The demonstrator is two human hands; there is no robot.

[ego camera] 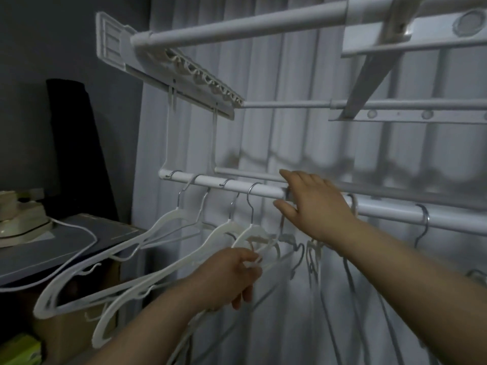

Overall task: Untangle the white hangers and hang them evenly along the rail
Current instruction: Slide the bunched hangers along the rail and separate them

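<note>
Step in hand: separating the hangers (172, 216). Four hang spaced along the left of the rail (237, 186); the rest are bunched beneath my right hand (316, 206). My left hand (232, 277) has its fingers curled, pinching a hanger's arm below the bunch. The right hand lies spread at the rail, fingers nearly straight, gripping nothing I can confirm. Next, I judge, I must lift one hook free without dragging its neighbours.
</note>
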